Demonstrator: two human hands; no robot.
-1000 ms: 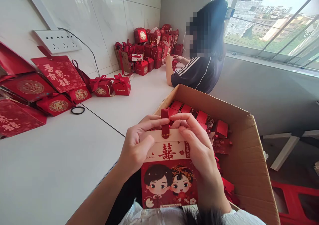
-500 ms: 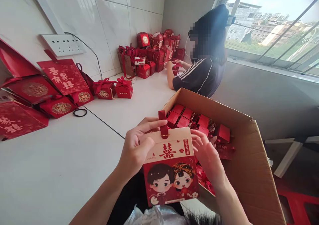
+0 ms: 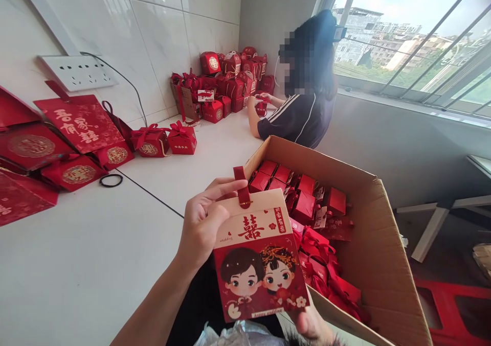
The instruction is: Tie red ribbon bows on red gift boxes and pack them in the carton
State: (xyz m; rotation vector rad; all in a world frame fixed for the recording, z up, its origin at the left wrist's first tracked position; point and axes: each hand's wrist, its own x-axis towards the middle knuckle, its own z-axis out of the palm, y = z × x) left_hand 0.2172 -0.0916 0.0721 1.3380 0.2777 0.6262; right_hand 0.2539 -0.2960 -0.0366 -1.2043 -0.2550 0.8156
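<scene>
On my head cam, my right hand (image 3: 312, 323) had just dropped to the lower corner of the wedding box (image 3: 262, 269), couldn't tell if gripping, so only my left hand (image 3: 201, 226) was pinching the top, box tilted just right of it.

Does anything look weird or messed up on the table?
One small thing: a black ring, maybe a hair tie, lies on the white table near some red gift boxes. It looks odd because it's plain and black, unlike the decorated boxes. I see nothing spilled or clearly damaged.
</scene>
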